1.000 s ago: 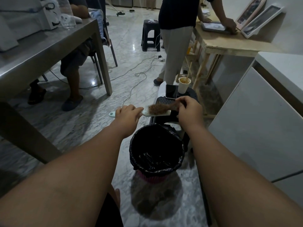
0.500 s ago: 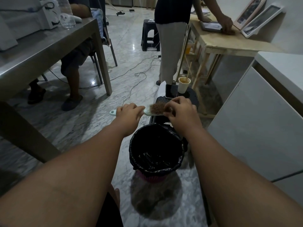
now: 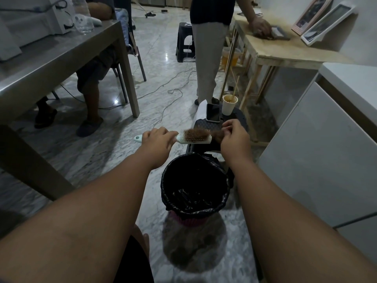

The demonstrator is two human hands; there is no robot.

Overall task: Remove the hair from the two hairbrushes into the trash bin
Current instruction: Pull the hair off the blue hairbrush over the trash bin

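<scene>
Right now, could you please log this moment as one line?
left hand: holds brush handle | right hand: pinches hair at brush tip | bin: black-lined, nearer than brush | hair: partly on bristles

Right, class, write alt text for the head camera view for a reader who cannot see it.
A left hand holds a pale hairbrush by its handle while the right hand pinches brown hair at its tip. A black-lined trash bin stands below.

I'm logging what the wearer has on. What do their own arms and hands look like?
The left forearm and right forearm are bare, with no sleeves in view. The left hand and right hand are ungloved. No watch, bracelet or ring shows on either, though some fingers are partly hidden. No marks or tattoos are visible.
</scene>
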